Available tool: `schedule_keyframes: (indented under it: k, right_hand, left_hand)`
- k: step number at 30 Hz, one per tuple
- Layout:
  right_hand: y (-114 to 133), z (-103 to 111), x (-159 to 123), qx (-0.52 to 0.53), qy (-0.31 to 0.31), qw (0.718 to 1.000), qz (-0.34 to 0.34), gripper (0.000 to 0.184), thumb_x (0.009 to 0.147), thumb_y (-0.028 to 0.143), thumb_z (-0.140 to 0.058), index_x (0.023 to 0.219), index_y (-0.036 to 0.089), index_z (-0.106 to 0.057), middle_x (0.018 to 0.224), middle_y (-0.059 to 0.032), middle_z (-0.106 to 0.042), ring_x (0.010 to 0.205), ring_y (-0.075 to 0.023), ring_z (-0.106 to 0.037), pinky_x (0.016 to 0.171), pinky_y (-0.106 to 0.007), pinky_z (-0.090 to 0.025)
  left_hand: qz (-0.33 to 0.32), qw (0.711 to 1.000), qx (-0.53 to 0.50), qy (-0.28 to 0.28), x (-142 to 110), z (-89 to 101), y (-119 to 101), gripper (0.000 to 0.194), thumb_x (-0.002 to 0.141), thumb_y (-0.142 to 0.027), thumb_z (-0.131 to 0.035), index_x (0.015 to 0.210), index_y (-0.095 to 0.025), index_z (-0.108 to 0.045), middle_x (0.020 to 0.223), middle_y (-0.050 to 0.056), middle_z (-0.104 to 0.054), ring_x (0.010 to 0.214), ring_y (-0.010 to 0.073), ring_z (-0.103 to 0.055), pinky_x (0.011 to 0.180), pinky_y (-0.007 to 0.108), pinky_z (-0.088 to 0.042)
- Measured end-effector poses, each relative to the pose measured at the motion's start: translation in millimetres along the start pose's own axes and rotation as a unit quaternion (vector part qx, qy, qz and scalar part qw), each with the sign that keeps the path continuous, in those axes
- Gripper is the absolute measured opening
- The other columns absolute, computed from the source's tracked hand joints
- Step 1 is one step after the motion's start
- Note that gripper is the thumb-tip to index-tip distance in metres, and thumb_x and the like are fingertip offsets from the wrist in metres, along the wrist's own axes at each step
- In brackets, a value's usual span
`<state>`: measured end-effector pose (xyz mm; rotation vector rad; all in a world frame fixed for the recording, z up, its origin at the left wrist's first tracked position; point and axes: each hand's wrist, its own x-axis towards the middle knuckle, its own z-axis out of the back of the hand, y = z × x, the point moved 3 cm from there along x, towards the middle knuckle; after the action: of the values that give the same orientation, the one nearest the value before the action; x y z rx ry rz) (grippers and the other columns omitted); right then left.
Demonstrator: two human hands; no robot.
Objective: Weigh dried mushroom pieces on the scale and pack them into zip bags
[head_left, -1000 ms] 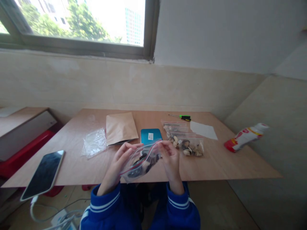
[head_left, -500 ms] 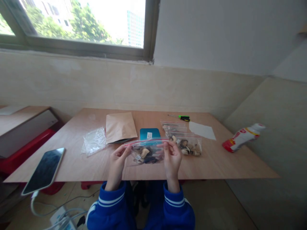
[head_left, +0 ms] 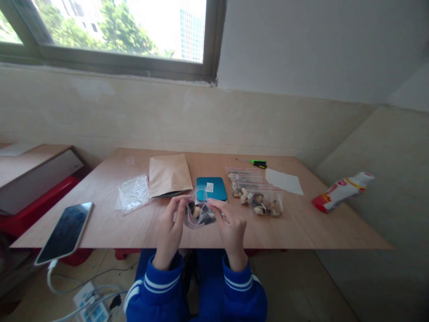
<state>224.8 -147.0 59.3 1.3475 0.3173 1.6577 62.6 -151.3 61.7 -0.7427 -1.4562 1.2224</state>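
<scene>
Between my two hands is a clear zip bag [head_left: 201, 221] with dried mushroom pieces inside, its mouth spread into a round opening. My left hand [head_left: 171, 223] pinches the left side of the rim. On the other side, my right hand [head_left: 232, 226] grips the bag's right edge between thumb and fingers. Just behind the bag lies a flat blue square device [head_left: 214, 188] with a white label, partly covered by the bag. To the right, several filled zip bags of dried mushrooms [head_left: 266, 203] lie in an overlapping row.
A brown kraft pouch [head_left: 170, 174] and a pile of clear plastic bags [head_left: 133, 194] lie left. At the back right are screwdrivers [head_left: 256, 163] and white paper [head_left: 284, 181]. A red-and-white bottle [head_left: 343, 192] leans at right; a cabled phone [head_left: 65, 232] overhangs the front-left edge.
The zip bag has gone from stretched flat with its red seal straight to gaping in a round mouth. Both hands have come closer together.
</scene>
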Motion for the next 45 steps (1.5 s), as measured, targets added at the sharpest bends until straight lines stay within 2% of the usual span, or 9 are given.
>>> schedule_keyframes:
  k: [6, 11, 15, 20, 24, 28, 35, 40, 45]
  right_hand:
    - [22.6, -11.5, -2.3, -0.013, 0.051, 0.998, 0.038, 0.022, 0.093, 0.028, -0.052, 0.103, 0.029, -0.072, 0.100, -0.0029, -0.074, 0.092, -0.0216, -0.068, 0.085, -0.036, -0.052]
    - [3.4, -11.2, -5.7, 0.102, -0.094, 0.984, -0.110, 0.023, 0.091, 0.039, -0.054, 0.092, 0.023, -0.070, 0.084, -0.0054, -0.074, 0.063, -0.0173, -0.065, 0.057, -0.030, -0.053]
    - [-7.9, -14.5, -4.2, 0.191, -0.127, 0.957, -0.179, 0.025, 0.086, 0.043, -0.058, 0.084, 0.019, -0.066, 0.076, -0.0037, -0.070, 0.051, -0.0120, -0.058, 0.045, -0.023, -0.046]
    - [-12.8, -11.0, -0.1, 0.250, -0.081, 0.946, -0.191, 0.030, 0.084, 0.048, -0.059, 0.081, 0.018, -0.061, 0.067, 0.0008, -0.066, 0.038, -0.0065, -0.050, 0.035, -0.018, -0.039]
    - [-17.5, -2.8, 0.0, 0.252, -0.065, 0.945, -0.196, 0.029, 0.085, 0.047, -0.058, 0.081, 0.018, -0.060, 0.065, 0.0014, -0.066, 0.039, -0.0071, -0.051, 0.037, -0.018, -0.042]
    - [-23.5, 3.4, -1.3, 0.223, -0.086, 0.951, -0.195, 0.028, 0.085, 0.044, -0.060, 0.078, 0.017, -0.062, 0.064, 0.0004, -0.065, 0.048, -0.0092, -0.056, 0.046, -0.019, -0.047]
    - [-28.7, 2.3, -1.7, 0.221, -0.127, 0.949, -0.186, 0.028, 0.085, 0.043, -0.060, 0.076, 0.017, -0.064, 0.065, 0.0000, -0.065, 0.053, -0.0106, -0.058, 0.053, -0.022, -0.050]
    - [-26.1, -0.5, 0.2, 0.230, -0.112, 0.950, -0.180, 0.028, 0.087, 0.042, -0.057, 0.076, 0.017, -0.061, 0.061, 0.0015, -0.064, 0.047, -0.0089, -0.057, 0.048, -0.020, -0.048]
    - [-31.4, -1.8, -2.2, 0.242, -0.084, 0.951, -0.176, 0.033, 0.088, 0.047, -0.054, 0.075, 0.017, -0.058, 0.061, 0.0014, -0.064, 0.038, -0.0060, -0.050, 0.038, -0.016, -0.042]
  left_hand:
    - [0.022, 0.999, -0.006, -0.043, -2.5, 0.3, 3.6, 0.028, 0.088, -0.045, -0.053, 0.094, -0.022, -0.068, 0.093, 0.004, -0.071, 0.089, 0.0194, -0.065, 0.078, 0.026, -0.049]
    - [0.059, 0.984, -0.049, -0.159, -1.5, 26.3, 20.5, 0.030, 0.084, -0.047, -0.058, 0.084, -0.018, -0.069, 0.076, 0.001, -0.068, 0.073, 0.0150, -0.061, 0.068, 0.023, -0.047]
    - [0.056, 0.979, -0.060, -0.185, -1.8, 35.2, 25.1, 0.029, 0.081, -0.046, -0.062, 0.082, -0.018, -0.069, 0.073, -0.001, -0.065, 0.068, 0.0131, -0.057, 0.063, 0.021, -0.045]
    - [0.075, 0.989, -0.050, -0.114, 1.2, 34.3, 23.3, 0.031, 0.079, -0.047, -0.063, 0.078, -0.016, -0.069, 0.067, -0.001, -0.063, 0.066, 0.0125, -0.056, 0.061, 0.021, -0.045]
    - [0.120, 0.987, -0.086, -0.062, 3.3, 31.4, 27.5, 0.032, 0.075, -0.048, -0.067, 0.081, -0.016, -0.068, 0.072, 0.000, -0.064, 0.068, 0.0124, -0.058, 0.062, 0.021, -0.048]
    - [0.146, 0.981, -0.112, -0.058, 2.3, 28.3, 29.1, 0.031, 0.072, -0.046, -0.071, 0.077, -0.016, -0.066, 0.071, -0.001, -0.063, 0.069, 0.0125, -0.060, 0.064, 0.021, -0.050]
    - [0.089, 0.989, -0.085, -0.085, -0.4, 24.4, 19.1, 0.027, 0.077, -0.044, -0.067, 0.079, -0.017, -0.064, 0.071, -0.002, -0.060, 0.066, 0.0106, -0.056, 0.059, 0.018, -0.047]
    - [0.050, 0.990, -0.058, -0.118, 0.6, 20.5, 14.5, 0.026, 0.080, -0.042, -0.064, 0.074, -0.018, -0.059, 0.065, -0.004, -0.054, 0.060, 0.0086, -0.051, 0.055, 0.017, -0.042]
    - [0.069, 0.990, -0.085, -0.086, 5.2, 16.6, 18.2, 0.029, 0.081, -0.046, -0.062, 0.073, -0.018, -0.056, 0.062, -0.004, -0.053, 0.056, 0.0084, -0.049, 0.053, 0.017, -0.041]
